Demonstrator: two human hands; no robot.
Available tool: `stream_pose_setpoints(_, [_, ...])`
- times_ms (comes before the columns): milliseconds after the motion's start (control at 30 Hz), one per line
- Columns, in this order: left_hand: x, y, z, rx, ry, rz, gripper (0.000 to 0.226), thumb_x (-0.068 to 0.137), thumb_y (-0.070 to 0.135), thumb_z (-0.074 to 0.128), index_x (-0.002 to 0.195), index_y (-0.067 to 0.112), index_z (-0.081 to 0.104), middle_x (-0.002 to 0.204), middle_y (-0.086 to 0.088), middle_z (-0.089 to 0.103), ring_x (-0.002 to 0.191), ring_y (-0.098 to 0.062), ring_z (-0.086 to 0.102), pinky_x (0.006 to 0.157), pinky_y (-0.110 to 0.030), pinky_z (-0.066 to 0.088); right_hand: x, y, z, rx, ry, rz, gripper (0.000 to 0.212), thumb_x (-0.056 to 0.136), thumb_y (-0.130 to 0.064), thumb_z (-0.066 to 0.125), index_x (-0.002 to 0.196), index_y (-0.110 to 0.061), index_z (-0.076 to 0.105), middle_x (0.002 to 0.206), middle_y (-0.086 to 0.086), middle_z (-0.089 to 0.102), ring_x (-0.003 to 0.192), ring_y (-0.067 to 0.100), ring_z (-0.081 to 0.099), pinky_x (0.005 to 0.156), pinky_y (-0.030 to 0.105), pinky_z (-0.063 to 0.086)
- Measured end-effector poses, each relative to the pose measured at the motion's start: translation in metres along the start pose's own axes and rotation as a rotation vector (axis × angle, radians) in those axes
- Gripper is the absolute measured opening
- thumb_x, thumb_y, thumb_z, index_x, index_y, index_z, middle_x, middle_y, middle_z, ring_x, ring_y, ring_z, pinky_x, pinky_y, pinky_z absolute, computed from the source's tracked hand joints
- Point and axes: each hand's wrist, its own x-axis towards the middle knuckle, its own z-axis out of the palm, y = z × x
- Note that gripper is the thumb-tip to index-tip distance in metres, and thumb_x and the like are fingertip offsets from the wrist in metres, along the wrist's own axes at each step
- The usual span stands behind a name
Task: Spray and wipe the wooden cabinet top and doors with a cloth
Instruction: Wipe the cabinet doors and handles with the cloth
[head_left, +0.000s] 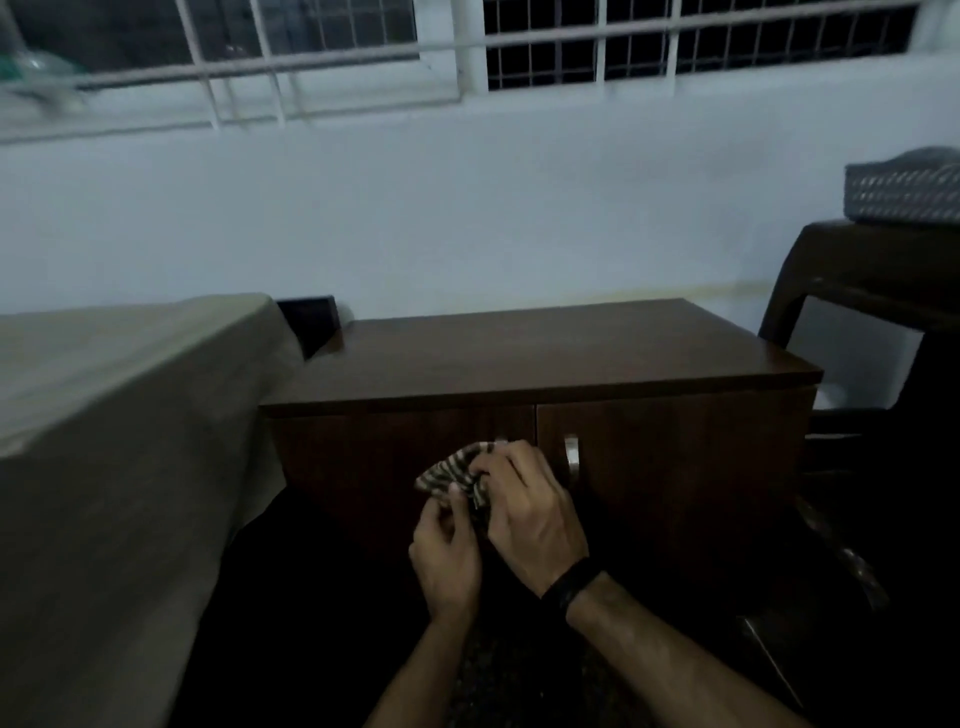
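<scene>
Both forearms reach up from the bottom edge, and the two hands meet in front of the cabinet doors. Fingers (470, 512) of the left hand (445, 558) pinch the lower edge of a striped cloth (451, 474), thumb and forefinger closed on the fabric. Fingers (501, 462) of the right hand (532, 512) curl over the cloth's right side and grip it too, so the cloth is bunched between both hands, held in the air just before the left door (363, 467). A dark band (571, 584) circles the right wrist.

Behind the right hand, a metal handle (571, 457) stands upright on the right door (675, 467), close to the seam where the doors meet. The left door's handle is mostly hidden by the cloth and fingers. Both doors are shut. Above them the cabinet (545, 353) shows a bare, dark brown wooden top.

Left of the cabinet, a bed (104, 415) with a pale sheet butts against its side, and a small dark box (309, 319) sits between the bed and the wall (467, 208). On the right stands a dark chair (857, 270), with a grey woven basket (904, 192) on top. Along the wall's upper part runs a window (597, 47) with white bars, dark outside. The whole room is dim and a little blurred.
</scene>
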Motion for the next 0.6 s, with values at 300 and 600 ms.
stream_pose_setpoints(300, [0.017, 0.069, -0.019, 0.082, -0.023, 0.165, 0.044, 0.086, 0.059, 0.061, 0.095, 0.016, 0.069, 0.089, 0.003, 0.07, 0.086, -0.016, 0.067, 0.082, -0.036, 0.055, 0.058, -0.008, -0.038, 0.003, 0.024, 0.152, 0.044, 0.093, -0.001, 0.053, 0.136, -0.013, 0.053, 0.139, 0.007, 0.053, 0.128, 0.024, 0.049, 0.106, 0.033, 0.042])
stream_pose_setpoints(600, [0.021, 0.166, -0.032, 0.399, -0.027, 0.457, 0.035, 0.098, 0.042, 0.054, 0.103, 0.01, 0.068, 0.103, -0.014, 0.065, 0.098, -0.034, 0.062, 0.077, -0.035, 0.045, 0.106, -0.001, -0.083, -0.001, -0.061, 0.353, 0.025, 0.086, 0.007, 0.056, 0.103, -0.011, 0.064, 0.108, 0.01, 0.048, 0.098, 0.03, 0.054, 0.08, 0.036, 0.048])
